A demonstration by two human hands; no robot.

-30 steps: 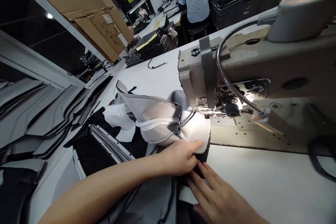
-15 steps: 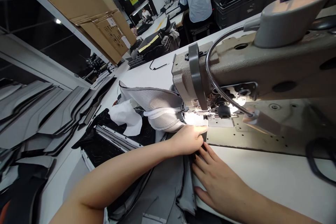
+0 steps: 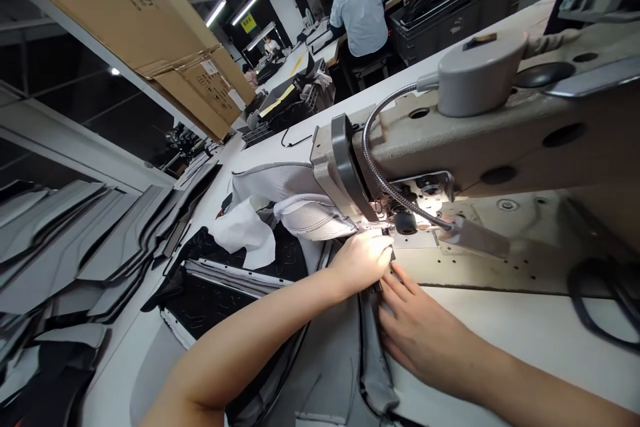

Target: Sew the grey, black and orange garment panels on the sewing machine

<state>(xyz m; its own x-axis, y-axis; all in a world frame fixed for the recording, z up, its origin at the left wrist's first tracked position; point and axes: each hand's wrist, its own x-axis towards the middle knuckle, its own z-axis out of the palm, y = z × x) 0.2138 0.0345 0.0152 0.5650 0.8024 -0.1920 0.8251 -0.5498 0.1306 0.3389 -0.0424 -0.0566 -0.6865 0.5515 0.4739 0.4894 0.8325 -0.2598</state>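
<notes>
The left hand (image 3: 364, 259) is curling over the grey fabric (image 3: 315, 219) at the sewing machine's (image 3: 415, 137) lit stitching area; the right hand (image 3: 417, 330) is lying extended beside it — whether either grip is pinching cloth, I cannot tell. Fingers so near the mechanism could be getting caught; loose folds could be bunching. The cardboard box (image 3: 145, 27) is showing a partial "amtech"; the yellow sign (image 3: 249, 23) is proving illegible.

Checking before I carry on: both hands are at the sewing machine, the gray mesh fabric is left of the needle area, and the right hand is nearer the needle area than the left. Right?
Not quite: the head view shows the left hand nearer the needle area, with the right hand farther from it. The rest of your statement stands.
</notes>
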